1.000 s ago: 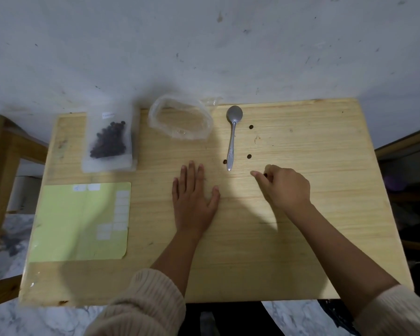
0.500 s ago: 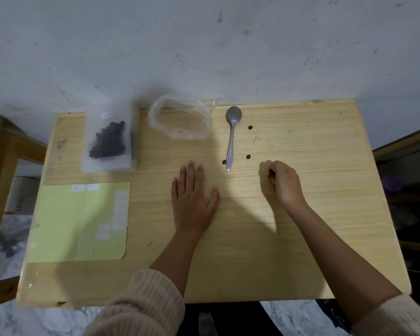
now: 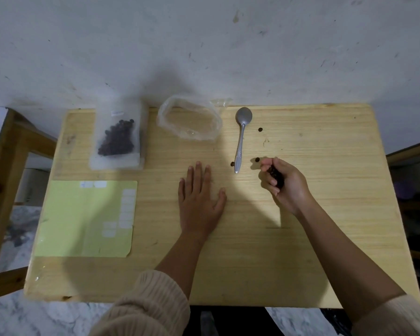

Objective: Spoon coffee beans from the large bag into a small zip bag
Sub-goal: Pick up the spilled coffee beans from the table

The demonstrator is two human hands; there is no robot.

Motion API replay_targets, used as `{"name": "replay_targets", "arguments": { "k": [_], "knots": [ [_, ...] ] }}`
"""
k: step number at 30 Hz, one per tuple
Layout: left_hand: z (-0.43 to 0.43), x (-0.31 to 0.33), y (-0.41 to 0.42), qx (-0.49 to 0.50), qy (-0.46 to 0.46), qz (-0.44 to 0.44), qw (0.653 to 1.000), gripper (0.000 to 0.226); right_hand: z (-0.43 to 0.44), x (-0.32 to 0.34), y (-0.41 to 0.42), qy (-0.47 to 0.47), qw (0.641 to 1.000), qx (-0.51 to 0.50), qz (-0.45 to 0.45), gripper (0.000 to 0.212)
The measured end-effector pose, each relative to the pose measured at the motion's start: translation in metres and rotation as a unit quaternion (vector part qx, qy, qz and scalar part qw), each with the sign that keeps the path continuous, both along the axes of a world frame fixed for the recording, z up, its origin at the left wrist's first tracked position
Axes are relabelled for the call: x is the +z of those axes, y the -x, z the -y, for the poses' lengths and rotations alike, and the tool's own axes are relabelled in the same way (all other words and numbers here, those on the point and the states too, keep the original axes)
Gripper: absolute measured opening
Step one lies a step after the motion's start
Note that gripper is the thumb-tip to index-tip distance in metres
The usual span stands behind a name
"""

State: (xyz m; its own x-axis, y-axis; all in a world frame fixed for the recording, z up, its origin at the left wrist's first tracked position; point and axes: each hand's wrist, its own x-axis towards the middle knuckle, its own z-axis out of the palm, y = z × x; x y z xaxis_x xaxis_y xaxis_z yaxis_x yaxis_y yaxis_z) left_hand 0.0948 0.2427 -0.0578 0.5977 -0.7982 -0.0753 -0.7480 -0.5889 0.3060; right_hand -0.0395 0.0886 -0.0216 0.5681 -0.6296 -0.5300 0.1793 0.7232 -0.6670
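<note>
Left hand [image 3: 199, 197] flat on table [image 3: 337, 195], fingers straight, gripping nothing. Right hand [image 3: 285, 184] cupped around coffee beans [image 3: 275, 175], just right of spoon [image 3: 241, 139]. Small zip bag [image 3: 118, 138], holding beans, far left beside open large bag [image 3: 189, 121].

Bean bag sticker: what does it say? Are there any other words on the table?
Label on the small zip bag: too small and blurred to read.
White stickers on the green sheet: no writing can be made out.
Nothing else shows readable text.
</note>
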Motion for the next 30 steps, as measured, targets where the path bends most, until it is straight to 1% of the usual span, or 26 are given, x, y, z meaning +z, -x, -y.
{"name": "replay_targets", "arguments": {
  "k": [3, 5, 8, 11, 15, 17, 19, 20, 21, 25, 27, 30],
  "knots": [
    [0.0, -0.001, 0.0, 0.0, -0.002, -0.002, 1.0, 0.068, 0.005, 0.002, 0.002, 0.01, 1.0, 0.027, -0.008, 0.032],
    [0.0, -0.001, -0.001, -0.002, -0.004, -0.004, 1.0, 0.068, 0.008, 0.003, 0.003, 0.018, 0.999, 0.039, -0.029, 0.033],
    [0.0, 0.0, -0.001, -0.002, -0.004, -0.007, 1.0, 0.069, 0.012, 0.003, 0.003, 0.078, 0.989, 0.063, -0.109, 0.035],
    [-0.001, 0.001, 0.0, -0.002, 0.002, -0.007, 1.0, 0.068, 0.012, 0.002, 0.002, 0.128, 0.972, 0.077, -0.182, 0.032],
    [-0.001, 0.001, 0.0, 0.0, 0.005, -0.007, 1.0, 0.068, 0.006, 0.008, -0.007, 0.229, 0.93, 0.053, -0.283, 0.026],
    [-0.001, 0.001, -0.001, -0.002, 0.004, -0.007, 1.0, 0.068, 0.005, 0.006, -0.009, 0.277, 0.914, 0.029, -0.296, 0.024],
    [0.0, 0.001, -0.001, -0.003, 0.004, -0.009, 1.0, 0.068, 0.005, 0.005, -0.01, 0.317, 0.894, 0.027, -0.316, 0.014],
    [0.0, 0.002, 0.0, -0.002, 0.005, -0.009, 1.0, 0.068, 0.006, 0.004, -0.011, 0.332, 0.883, 0.033, -0.33, 0.01],
    [0.0, 0.002, 0.0, -0.001, 0.007, -0.01, 1.0, 0.068, 0.007, 0.001, -0.011, 0.345, 0.873, 0.041, -0.342, 0.01],
    [0.0, 0.002, 0.0, -0.002, 0.009, -0.007, 1.0, 0.068, 0.01, -0.003, -0.014, 0.398, 0.838, 0.067, -0.368, 0.018],
    [0.0, 0.001, 0.0, 0.0, 0.01, -0.003, 1.0, 0.068, 0.011, -0.006, -0.014, 0.403, 0.827, 0.07, -0.386, 0.018],
    [0.0, 0.0, 0.0, 0.002, 0.008, -0.001, 1.0, 0.067, 0.013, -0.007, -0.014, 0.414, 0.815, 0.087, -0.396, 0.011]
  ]
}}
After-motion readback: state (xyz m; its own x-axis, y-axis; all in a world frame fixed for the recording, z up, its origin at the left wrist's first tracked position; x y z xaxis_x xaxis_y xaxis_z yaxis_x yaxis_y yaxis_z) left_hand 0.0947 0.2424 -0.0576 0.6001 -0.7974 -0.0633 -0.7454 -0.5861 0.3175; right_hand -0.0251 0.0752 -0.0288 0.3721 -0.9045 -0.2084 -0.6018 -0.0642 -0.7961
